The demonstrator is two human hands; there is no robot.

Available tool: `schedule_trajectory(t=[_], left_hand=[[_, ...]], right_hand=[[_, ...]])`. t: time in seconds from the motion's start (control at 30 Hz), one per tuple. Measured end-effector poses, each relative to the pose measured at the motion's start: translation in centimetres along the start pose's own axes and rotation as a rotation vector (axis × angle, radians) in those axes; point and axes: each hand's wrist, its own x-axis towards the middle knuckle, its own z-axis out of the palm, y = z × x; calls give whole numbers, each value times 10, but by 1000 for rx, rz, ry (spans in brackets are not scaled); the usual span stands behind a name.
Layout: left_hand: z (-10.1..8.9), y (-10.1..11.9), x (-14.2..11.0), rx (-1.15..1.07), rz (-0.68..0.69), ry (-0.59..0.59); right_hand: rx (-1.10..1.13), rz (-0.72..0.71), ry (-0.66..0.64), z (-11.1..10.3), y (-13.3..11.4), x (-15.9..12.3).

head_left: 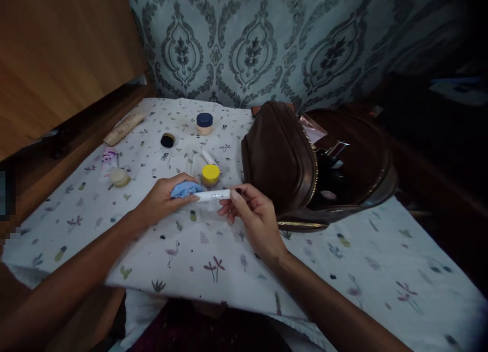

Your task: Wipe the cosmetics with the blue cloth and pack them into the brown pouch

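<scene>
One white tube, held by two hands.

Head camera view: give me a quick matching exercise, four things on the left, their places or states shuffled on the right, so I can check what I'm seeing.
Things
1. blue cloth
2. dark-blue-lidded jar
3. brown bag
4. white tube

Places and states
A. open, with things showing inside
B. stretching from the left hand to the fingers of the right hand
C. bunched up in the left hand
D. upright, farther back than the yellow-lidded jar

Pairs: 1-C, 2-D, 3-A, 4-B
</scene>
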Motion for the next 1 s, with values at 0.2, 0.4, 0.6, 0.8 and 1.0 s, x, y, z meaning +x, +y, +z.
schedule_trajectory(t=[0.2,0.4,0.6,0.8,1.0], left_hand=[[3,4,2,-216,-144,21],[7,2,-3,122,1,264],[20,2,-5,599,500,298],[25,-4,-2,613,540,191],[21,-5,-2,633,582,208]], right_hand=[[100,43,-36,-1,-1,3],[69,22,-89,-1,0,3],[23,30,-103,1,2,0],[2,-1,-145,-2,5,2],[-77,-13,-46,0,7,1]])
